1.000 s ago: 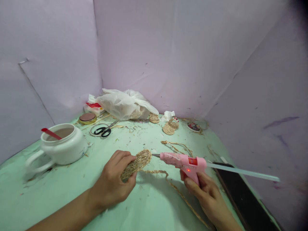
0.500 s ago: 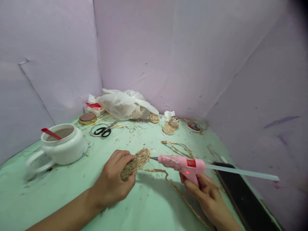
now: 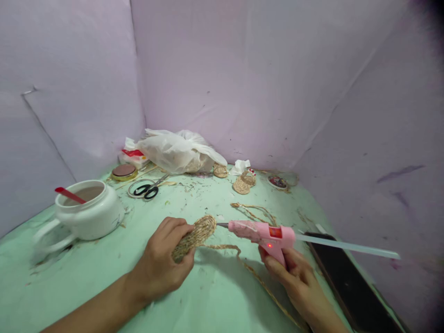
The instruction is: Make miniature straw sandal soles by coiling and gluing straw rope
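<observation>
My left hand is closed around an oval piece of coiled straw braid, held tilted above the table. A loose length of the braid trails from it across the table toward the lower right. In my right hand is a pink hot glue gun, its red light lit. From its back end sticks a long pale glue stick. The metal nozzle points left and is at, or very close to, the right edge of the coiled piece; actual contact cannot be made out.
A white mug with a red stick stands at left. Scissors, a round tin and a plastic bag lie behind. Small woven pieces and a braid loop lie mid-table. A black phone-like slab lies right.
Almost nothing differs. The whole view has shifted slightly, and both hands keep their holds, with the nozzle still at the coiled piece's edge.
</observation>
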### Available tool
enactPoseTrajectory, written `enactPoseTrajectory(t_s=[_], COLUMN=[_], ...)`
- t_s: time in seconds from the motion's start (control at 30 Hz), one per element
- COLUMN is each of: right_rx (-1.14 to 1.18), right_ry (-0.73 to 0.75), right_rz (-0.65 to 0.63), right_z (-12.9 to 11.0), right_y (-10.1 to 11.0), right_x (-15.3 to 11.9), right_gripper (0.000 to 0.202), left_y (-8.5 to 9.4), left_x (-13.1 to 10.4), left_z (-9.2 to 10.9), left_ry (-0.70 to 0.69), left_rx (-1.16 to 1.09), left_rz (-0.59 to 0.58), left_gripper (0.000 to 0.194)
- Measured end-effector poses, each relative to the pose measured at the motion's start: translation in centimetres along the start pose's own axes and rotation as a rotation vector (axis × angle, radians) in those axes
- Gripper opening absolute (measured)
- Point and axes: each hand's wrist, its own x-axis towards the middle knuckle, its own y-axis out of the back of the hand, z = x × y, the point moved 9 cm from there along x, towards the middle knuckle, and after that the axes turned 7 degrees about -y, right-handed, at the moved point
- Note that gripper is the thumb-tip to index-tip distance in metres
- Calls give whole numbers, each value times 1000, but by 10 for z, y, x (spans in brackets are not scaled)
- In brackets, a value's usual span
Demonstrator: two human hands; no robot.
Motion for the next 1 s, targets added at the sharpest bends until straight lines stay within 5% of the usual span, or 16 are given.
enactPoseTrajectory(t_s=[0.6,0.77,1.0], right_rx=[71,58,-193], right_ry=[-121,-304,-224], right_rz=[-36,4,-20], right_z=[11,36,43], right_y=[1,22,31], right_x=[9,43,105], right_gripper=[35,30,29], left_y=[-5,-16,-22], left_x=[-2,-10,-17], left_z=[-3,-8,-3], left_ry=[55,157,216], left_rx=[16,-12,-96], left_rz=[-92,-296,-442], left_gripper=[26,26,29])
